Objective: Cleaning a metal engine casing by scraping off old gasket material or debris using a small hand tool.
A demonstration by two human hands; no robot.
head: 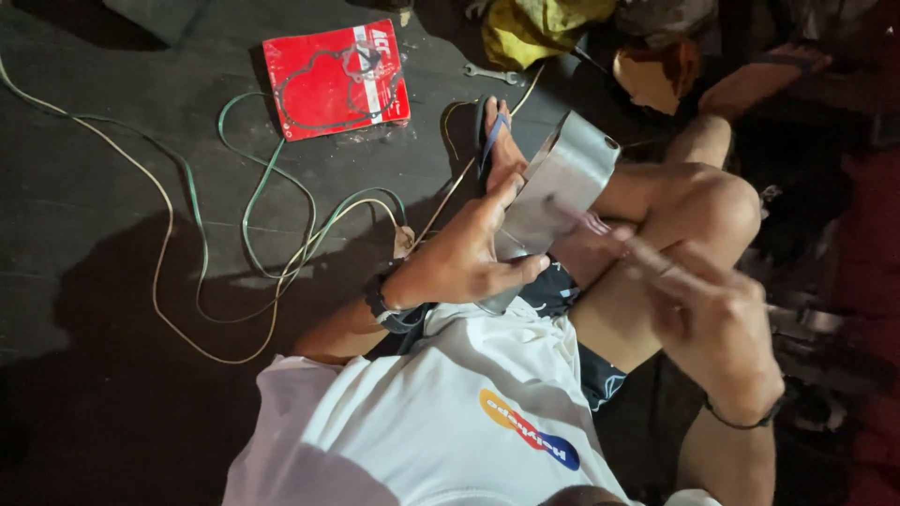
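Notably, a flat red square package (336, 79) with a white stripe and an outline drawing lies on the dark floor (94, 187) at upper left, beside looping green and cream wires (246, 220). Over the person's lap, the left hand (464, 258) pinches a grey, dull, curved metal sheet (562, 183) between thumb and fingers. The right hand (708, 323) is blurred beside it; its grip cannot be told.
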